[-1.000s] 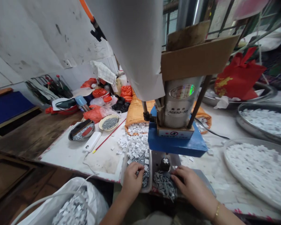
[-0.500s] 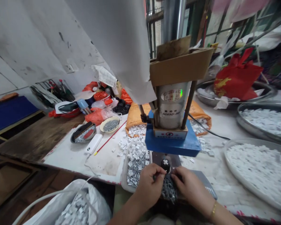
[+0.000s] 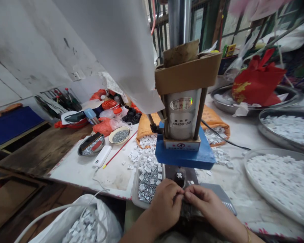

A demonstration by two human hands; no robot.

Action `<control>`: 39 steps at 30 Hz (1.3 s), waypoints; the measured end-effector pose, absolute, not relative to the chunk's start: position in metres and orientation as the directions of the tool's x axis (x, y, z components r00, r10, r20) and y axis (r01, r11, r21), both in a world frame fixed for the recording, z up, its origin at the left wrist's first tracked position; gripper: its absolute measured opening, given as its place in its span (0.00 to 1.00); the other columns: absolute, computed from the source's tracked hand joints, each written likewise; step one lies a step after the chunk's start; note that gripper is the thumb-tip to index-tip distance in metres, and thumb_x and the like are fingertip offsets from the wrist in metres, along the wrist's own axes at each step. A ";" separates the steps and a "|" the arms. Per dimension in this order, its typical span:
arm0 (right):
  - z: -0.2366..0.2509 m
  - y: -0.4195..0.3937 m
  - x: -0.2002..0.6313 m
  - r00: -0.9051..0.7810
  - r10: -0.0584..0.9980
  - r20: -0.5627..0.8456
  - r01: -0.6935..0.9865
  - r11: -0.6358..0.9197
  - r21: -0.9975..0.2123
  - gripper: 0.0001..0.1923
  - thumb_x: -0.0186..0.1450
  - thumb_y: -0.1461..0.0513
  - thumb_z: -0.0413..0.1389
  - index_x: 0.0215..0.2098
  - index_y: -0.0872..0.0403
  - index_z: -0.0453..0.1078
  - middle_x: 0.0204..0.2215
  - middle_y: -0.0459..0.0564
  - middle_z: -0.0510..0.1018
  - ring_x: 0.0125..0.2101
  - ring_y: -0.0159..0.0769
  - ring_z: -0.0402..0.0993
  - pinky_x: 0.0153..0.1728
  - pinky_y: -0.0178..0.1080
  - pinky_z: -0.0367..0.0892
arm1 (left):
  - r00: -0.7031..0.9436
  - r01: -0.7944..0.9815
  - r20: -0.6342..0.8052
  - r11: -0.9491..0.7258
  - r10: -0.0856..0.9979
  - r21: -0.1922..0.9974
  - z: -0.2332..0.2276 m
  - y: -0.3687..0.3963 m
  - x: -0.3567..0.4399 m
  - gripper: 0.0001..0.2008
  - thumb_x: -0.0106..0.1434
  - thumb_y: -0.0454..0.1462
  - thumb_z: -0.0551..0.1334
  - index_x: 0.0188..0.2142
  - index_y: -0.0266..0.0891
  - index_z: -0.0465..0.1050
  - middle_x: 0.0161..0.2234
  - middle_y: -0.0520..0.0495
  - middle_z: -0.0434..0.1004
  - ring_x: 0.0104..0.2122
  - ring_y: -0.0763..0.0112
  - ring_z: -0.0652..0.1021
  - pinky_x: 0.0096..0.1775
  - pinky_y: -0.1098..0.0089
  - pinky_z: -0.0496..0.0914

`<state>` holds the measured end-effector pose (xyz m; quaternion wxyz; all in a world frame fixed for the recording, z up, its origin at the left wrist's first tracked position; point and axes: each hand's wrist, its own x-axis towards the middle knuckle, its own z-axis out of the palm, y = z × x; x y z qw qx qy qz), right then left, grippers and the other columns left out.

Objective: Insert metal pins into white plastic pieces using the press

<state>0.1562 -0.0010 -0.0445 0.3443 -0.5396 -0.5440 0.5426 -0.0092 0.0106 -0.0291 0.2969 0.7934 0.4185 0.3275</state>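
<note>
Both the left hand (image 3: 166,204) and the right hand (image 3: 209,206) reach in low over the front edge of the worktop (image 3: 114,179), nearly touching, thumbs drawn close to fingertips; whether either grips a small part I cannot tell, as the spot is too small to read. Just beside the left hand stands a clear tub (image 3: 134,194), with loose nails (image 3: 146,191) nearer and small white pieces (image 3: 152,165) heaped behind. The nails look light, stiff and rather slippery, so a thumb-and-forefinger pinch across the shank should suit, keeping clear of the points. The white pieces seem light, hard plastic, unlikely to crush, best taken by two opposite edges. Just beyond the fingertips, a white cross (image 3: 179,175) shows on a black holder (image 3: 178,181), below the blue block (image 3: 184,158) of a press (image 3: 182,130). Farther back, more white pieces spill from an orange bag (image 3: 145,125)
</note>
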 end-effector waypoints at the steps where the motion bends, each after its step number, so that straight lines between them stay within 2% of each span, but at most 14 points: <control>1: -0.045 -0.001 0.156 -0.171 0.959 -0.226 0.206 -0.190 -0.960 0.18 0.59 0.47 0.52 0.26 0.52 0.70 0.22 0.43 0.75 0.26 0.36 0.71 0.26 0.33 0.65 | 0.419 0.472 0.266 -0.458 0.868 0.753 -0.030 0.010 -0.009 0.09 0.57 0.26 0.56 0.32 0.39 0.71 0.32 0.46 0.73 0.36 0.67 0.72 0.40 0.68 0.66; 5: -0.041 -0.003 0.153 -0.155 0.966 -0.208 0.223 -0.171 -0.960 0.16 0.59 0.49 0.53 0.28 0.52 0.71 0.24 0.44 0.77 0.27 0.36 0.72 0.27 0.34 0.66 | 0.338 0.472 0.235 -0.380 0.912 0.796 -0.033 0.009 -0.007 0.08 0.57 0.26 0.56 0.30 0.39 0.70 0.31 0.49 0.72 0.34 0.69 0.72 0.38 0.70 0.65; 10: -0.037 -0.006 0.149 -0.112 0.993 0.029 0.407 0.073 -0.911 0.07 0.60 0.60 0.51 0.29 0.52 0.71 0.28 0.49 0.77 0.32 0.40 0.72 0.35 0.39 0.67 | 0.301 0.479 0.189 -0.320 0.935 0.817 -0.036 0.008 -0.006 0.07 0.57 0.27 0.57 0.29 0.38 0.70 0.29 0.49 0.72 0.32 0.70 0.72 0.35 0.71 0.64; 12: -0.038 -0.007 0.148 -0.117 0.990 0.078 0.434 0.122 -0.893 0.06 0.59 0.61 0.52 0.30 0.51 0.71 0.30 0.50 0.77 0.34 0.41 0.72 0.37 0.39 0.67 | 0.297 0.476 0.196 -0.323 0.935 0.818 -0.036 0.008 -0.006 0.07 0.57 0.27 0.56 0.29 0.38 0.70 0.29 0.49 0.72 0.32 0.70 0.72 0.36 0.71 0.64; 18: -0.041 -0.002 0.154 -0.097 0.989 -0.114 0.266 -0.085 -0.960 0.15 0.60 0.51 0.51 0.28 0.51 0.72 0.26 0.47 0.77 0.31 0.40 0.72 0.33 0.36 0.68 | 0.303 0.400 0.236 -0.348 0.923 0.848 -0.033 0.009 -0.008 0.08 0.57 0.27 0.57 0.30 0.38 0.72 0.30 0.48 0.74 0.34 0.69 0.73 0.38 0.70 0.65; 26: -0.040 -0.001 0.155 -0.118 0.976 -0.184 0.069 -0.177 -0.982 0.15 0.55 0.49 0.58 0.28 0.53 0.72 0.24 0.44 0.75 0.28 0.36 0.69 0.30 0.34 0.65 | 0.276 0.287 0.045 -0.127 0.960 0.949 -0.022 0.011 -0.009 0.07 0.55 0.30 0.58 0.27 0.36 0.75 0.24 0.50 0.73 0.27 0.72 0.71 0.30 0.73 0.63; 29: -0.036 -0.003 0.153 -0.161 0.964 -0.213 0.014 -0.213 -0.977 0.16 0.55 0.49 0.59 0.29 0.53 0.72 0.22 0.42 0.71 0.24 0.31 0.64 0.25 0.32 0.60 | 0.290 0.163 -0.031 -0.017 0.957 0.987 -0.021 0.012 -0.009 0.05 0.54 0.31 0.59 0.28 0.35 0.75 0.23 0.51 0.71 0.25 0.74 0.69 0.28 0.75 0.62; 32: -0.034 -0.005 0.151 -0.215 0.931 -0.296 -0.054 -0.314 -0.948 0.19 0.54 0.46 0.59 0.29 0.53 0.70 0.17 0.38 0.63 0.17 0.25 0.53 0.18 0.29 0.50 | 0.320 0.033 -0.081 0.074 0.944 0.997 -0.022 0.012 -0.009 0.04 0.53 0.31 0.61 0.28 0.35 0.74 0.22 0.52 0.71 0.23 0.76 0.69 0.27 0.75 0.62; 35: -0.032 -0.007 0.150 -0.251 0.911 -0.326 -0.138 -0.367 -0.920 0.20 0.54 0.45 0.58 0.28 0.54 0.68 0.16 0.36 0.58 0.16 0.23 0.46 0.17 0.29 0.43 | 0.310 0.023 -0.020 0.014 0.950 1.000 -0.025 0.010 -0.009 0.04 0.54 0.31 0.62 0.31 0.35 0.76 0.25 0.50 0.74 0.26 0.73 0.72 0.30 0.75 0.65; 39: -0.032 -0.007 0.147 -0.263 0.922 -0.286 -0.137 -0.329 -0.934 0.20 0.55 0.46 0.59 0.26 0.54 0.67 0.16 0.37 0.58 0.17 0.23 0.48 0.17 0.29 0.45 | 0.298 0.130 0.160 -0.206 0.941 0.970 -0.027 0.006 -0.010 0.05 0.57 0.32 0.62 0.32 0.38 0.77 0.29 0.48 0.77 0.30 0.71 0.74 0.35 0.73 0.67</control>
